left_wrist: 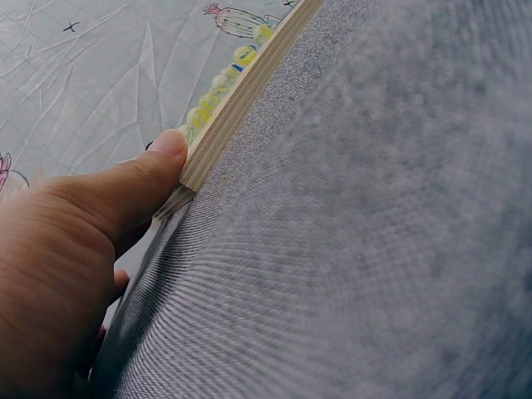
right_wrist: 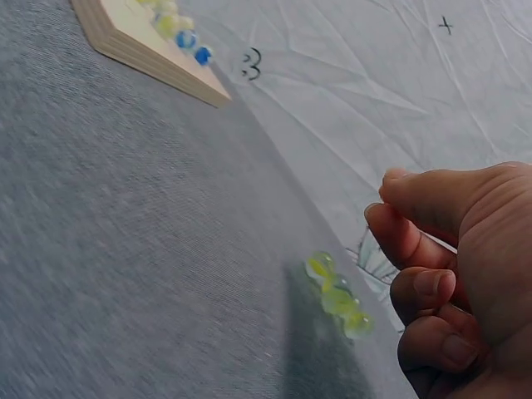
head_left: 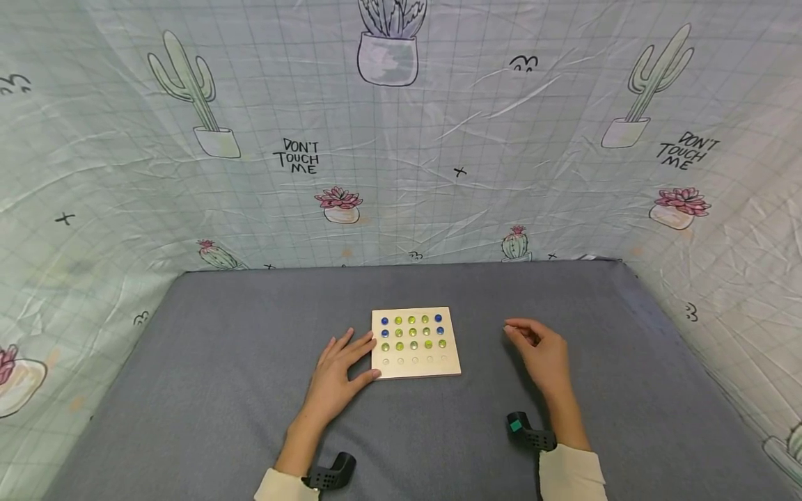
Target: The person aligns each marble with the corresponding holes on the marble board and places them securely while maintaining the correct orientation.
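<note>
A pale wooden board (head_left: 416, 369) lies on the grey cloth, with blue and yellow-green marbles in its three far rows and bare hollows in the near row. At its left edge, my left hand (head_left: 335, 383) rests with spread fingers; the thumb (left_wrist: 162, 158) touches the near left corner. To the right of the board, my right hand (head_left: 545, 358) hovers with thumb and index tips close together and the other fingers curled. No marble shows between the fingertips. In the right wrist view, several yellow-green marbles (right_wrist: 338, 299) lie on the cloth beside this hand.
Grey cloth (head_left: 250, 334) covers the table around the board. A pale curtain (head_left: 401, 139) printed with cacti hangs behind the far edge and along both sides.
</note>
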Demonstrator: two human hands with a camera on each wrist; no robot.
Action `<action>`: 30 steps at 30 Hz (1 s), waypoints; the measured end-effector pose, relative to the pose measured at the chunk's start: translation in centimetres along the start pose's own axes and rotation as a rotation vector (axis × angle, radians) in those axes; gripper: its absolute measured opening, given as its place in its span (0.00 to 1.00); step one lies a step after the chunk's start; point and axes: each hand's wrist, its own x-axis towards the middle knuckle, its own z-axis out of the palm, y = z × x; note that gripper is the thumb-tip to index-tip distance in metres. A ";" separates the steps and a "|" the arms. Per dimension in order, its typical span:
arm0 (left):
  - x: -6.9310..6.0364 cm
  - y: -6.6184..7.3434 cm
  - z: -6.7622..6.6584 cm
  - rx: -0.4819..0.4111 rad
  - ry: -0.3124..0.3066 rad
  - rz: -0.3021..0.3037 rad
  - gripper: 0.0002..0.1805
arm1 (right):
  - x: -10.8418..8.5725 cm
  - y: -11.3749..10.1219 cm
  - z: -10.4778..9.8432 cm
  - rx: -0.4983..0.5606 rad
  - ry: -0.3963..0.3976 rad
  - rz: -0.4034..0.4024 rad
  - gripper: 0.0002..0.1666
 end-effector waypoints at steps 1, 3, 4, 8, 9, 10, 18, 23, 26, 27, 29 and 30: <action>0.0 0.0 0.0 0.000 0.001 0.001 0.33 | 0.0 0.1 -0.2 0.001 0.004 0.006 0.12; 0.0 0.0 0.0 -0.003 0.002 0.003 0.33 | 0.1 0.2 -0.5 0.003 0.012 0.019 0.12; 0.0 0.0 0.0 -0.005 0.003 0.005 0.33 | 0.1 0.3 -0.6 -0.001 0.017 0.023 0.12; 0.0 -0.1 0.0 -0.008 0.002 0.006 0.33 | 0.1 0.7 -1.0 -0.025 0.037 0.037 0.13; 0.0 -0.1 0.0 -0.008 0.002 0.006 0.33 | 0.0 0.8 -1.1 -0.032 0.040 0.039 0.13; 0.0 -0.1 0.1 -0.007 0.001 0.006 0.33 | 0.0 0.9 -1.2 -0.036 0.042 0.042 0.13; 0.0 -0.2 0.1 -0.005 0.000 0.002 0.33 | -0.2 2.2 -1.3 -0.066 0.050 0.067 0.12; 0.0 -0.2 0.2 -0.002 -0.001 -0.002 0.33 | -0.3 2.8 -1.0 -0.060 0.023 0.066 0.12; 0.0 -0.3 0.3 -0.003 -0.002 -0.002 0.33 | -0.3 3.1 -1.0 -0.074 0.000 0.060 0.14; 0.0 -0.3 0.3 -0.004 -0.003 -0.001 0.33 | -0.2 3.2 -0.9 -0.078 -0.005 0.057 0.14; -0.1 -0.3 0.2 -0.004 -0.004 -0.001 0.33 | -0.2 3.3 -0.8 -0.083 -0.011 0.050 0.14; -0.1 -0.3 0.2 -0.004 -0.003 0.000 0.33 | -0.2 3.3 -0.8 -0.083 -0.010 0.048 0.14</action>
